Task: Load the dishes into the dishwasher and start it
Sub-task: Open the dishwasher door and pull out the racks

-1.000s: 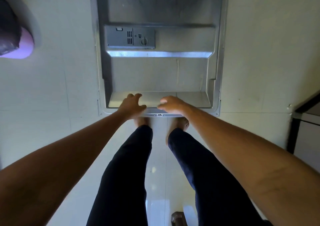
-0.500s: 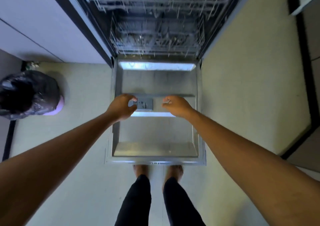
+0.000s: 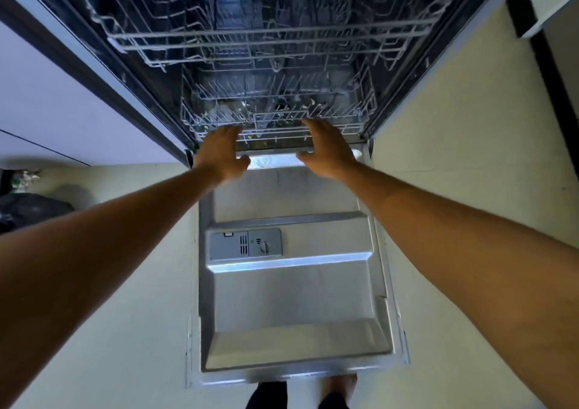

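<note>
head view: dishwasher door (image 3: 291, 299) lowered flat above pale floor (image 3: 454, 189), lower rack (image 3: 275, 120) seated inside the tub, left hand (image 3: 221, 153) and right hand (image 3: 329, 151) both spread wide, holding nothing, fingertips at the rack's front rail, possibly touching

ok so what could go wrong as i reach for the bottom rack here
1. The left hand and right hand, both open, are at the front of the grey wire lower rack; fingers might snag between its upright wires.
2. The steel dishwasher door lies flat, and the bare feet stand at its front edge, so stepping closer could bang shins or toes.
3. Leaning further forward might put weight on that door.
</note>
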`<state>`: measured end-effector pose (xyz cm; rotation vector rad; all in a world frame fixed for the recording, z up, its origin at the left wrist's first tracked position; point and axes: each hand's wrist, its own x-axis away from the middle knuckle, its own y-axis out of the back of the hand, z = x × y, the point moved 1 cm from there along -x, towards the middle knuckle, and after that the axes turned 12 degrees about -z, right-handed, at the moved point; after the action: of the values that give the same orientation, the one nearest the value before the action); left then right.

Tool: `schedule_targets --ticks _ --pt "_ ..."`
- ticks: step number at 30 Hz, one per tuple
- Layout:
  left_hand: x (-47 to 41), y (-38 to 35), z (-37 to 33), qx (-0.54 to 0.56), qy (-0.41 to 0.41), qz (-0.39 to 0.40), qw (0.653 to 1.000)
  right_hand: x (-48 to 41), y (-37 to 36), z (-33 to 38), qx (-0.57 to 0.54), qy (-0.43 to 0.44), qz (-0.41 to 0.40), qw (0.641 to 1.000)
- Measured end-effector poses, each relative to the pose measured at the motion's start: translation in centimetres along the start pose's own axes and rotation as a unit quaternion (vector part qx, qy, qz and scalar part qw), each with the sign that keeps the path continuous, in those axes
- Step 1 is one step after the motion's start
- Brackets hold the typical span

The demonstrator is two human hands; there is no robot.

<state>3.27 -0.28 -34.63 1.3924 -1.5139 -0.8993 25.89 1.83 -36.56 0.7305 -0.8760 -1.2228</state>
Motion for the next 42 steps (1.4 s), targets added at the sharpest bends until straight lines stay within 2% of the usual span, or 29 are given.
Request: schedule_targets --ticks 4,8,12,16,19,27,42 --pt "-5.5 -2.7 0.2 -0.018 -0.061 -0.001 0.998 -4.9 -2.4 0.9 0.067 0.055 -0.01 0.996" --pt "-9.2 -5.8 -0.4 -0.053 -0.102 0.042 0.992 -7.5 -5.4 0.4 0.129 0.052 0.052 0.989" --pt "-10.0 -8.2 -0.7 -0.068 -0.096 0.058 0.991 -7.4 -6.7 -0.7 0.164 0.048 0.055 0.984" --pt "-9.8 -8.4 -1.1 -0.062 -0.087 0.036 0.994 -7.4 -6.2 -0.5 0.159 0.045 0.056 0.985" --pt "-9.7 -7.8 -1.6 -0.06 -0.072 0.047 0.994 -7.0 -5.6 0.1 0.144 0.038 0.061 0.987" --pt "-5.6 -8.2 -2.4 -0.038 -0.026 0.071 0.996 -2.8 -4.9 -0.1 0.124 0.039 0.103 0.986" --pt "9.6 -10.4 -3.0 -0.005 0.024 0.082 0.996 11.7 -6.6 -0.8 0.156 0.056 0.148 0.975"
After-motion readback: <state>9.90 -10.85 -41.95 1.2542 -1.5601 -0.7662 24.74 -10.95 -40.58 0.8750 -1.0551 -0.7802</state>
